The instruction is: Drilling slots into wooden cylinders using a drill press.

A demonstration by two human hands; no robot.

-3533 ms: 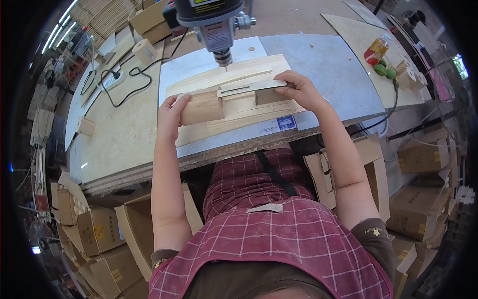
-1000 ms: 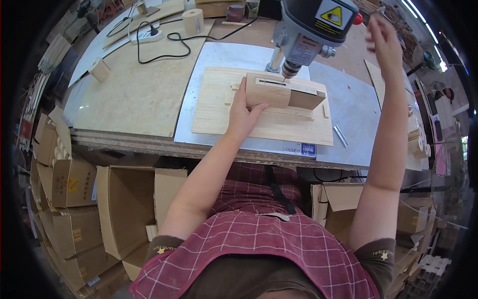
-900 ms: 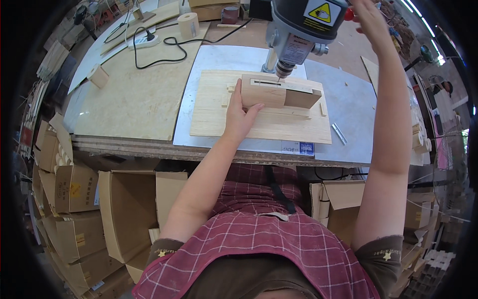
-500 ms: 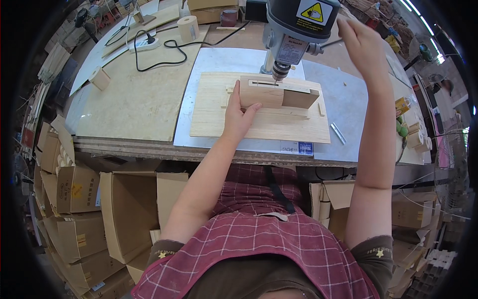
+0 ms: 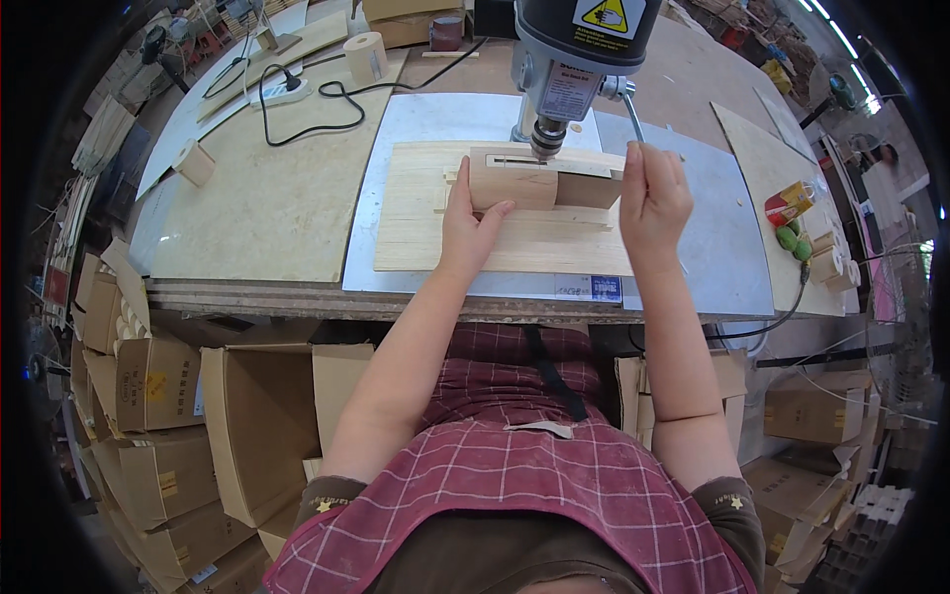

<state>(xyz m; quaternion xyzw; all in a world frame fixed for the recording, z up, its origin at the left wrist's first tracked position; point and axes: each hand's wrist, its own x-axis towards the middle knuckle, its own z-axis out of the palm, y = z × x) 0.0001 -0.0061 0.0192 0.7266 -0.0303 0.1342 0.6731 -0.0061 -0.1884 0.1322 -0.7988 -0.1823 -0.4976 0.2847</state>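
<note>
The right hand [image 5: 655,203] has come down from beside the head of the dark, grey-bodied drill press [image 5: 584,49], swinging its slim metal lever [image 5: 634,117] toward the near side; the metal chuck [image 5: 545,141] is lower, and the left hand [image 5: 470,228] has stayed in place.

Nearest, at left below the worktop [image 5: 257,223], stands an open brown cardboard box [image 5: 262,426]. On the worktop lies a flat pale wooden board [image 5: 426,246], bearing a pale wooden block with a rounded near face and slotted top [image 5: 515,190]. The left hand's fingers lie along the block's left end, thumb on its near face, holding it. The right hand's fingers are curled closed around the lever's end. The chuck sits close over the slot's right part; whether the bit is inside I cannot tell. Farther left, a black cable [image 5: 336,121] runs to a white power strip [image 5: 282,92].
</note>
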